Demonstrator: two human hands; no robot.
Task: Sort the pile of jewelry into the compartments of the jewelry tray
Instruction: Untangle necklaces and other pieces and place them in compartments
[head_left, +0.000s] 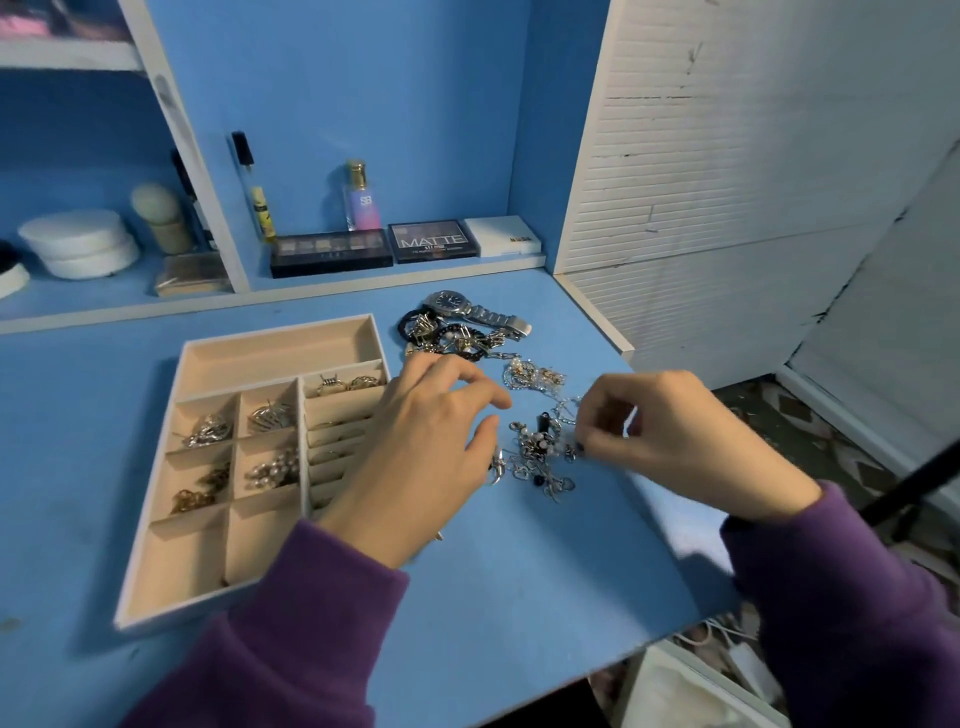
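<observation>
1. Cream-lined jewelry tray lies at nine o'clock from the loose pile. Four of its small squares already hold pieces and the long slot along its twelve-o'clock side looks free, so choose the chain's slot before lifting.
2. Left hand hovers over the tray's three-o'clock edge with fingers loosely curved, grasping nothing that I can see. It would help more pressed on the knot as an anchor.
3. Tangle of silver pieces sits on the blue table between the hands. The step in hand seems to be freeing one strand, so draw it slowly toward three o'clock and pause if neighbouring pieces drag.
4. Right hand has its fingertips curled, pinching a silver chain at the tangle's three-o'clock edge.
5. Hidden on the left: the tray's lower ring rows lie under the left hand, and something small pokes out beneath that wrist, unidentifiable.
6. Hidden on the right: the right hand's fingertips cover the pinch point, and the chain's course through the knot cannot be traced. A watch waits at twelve o'clock.
</observation>
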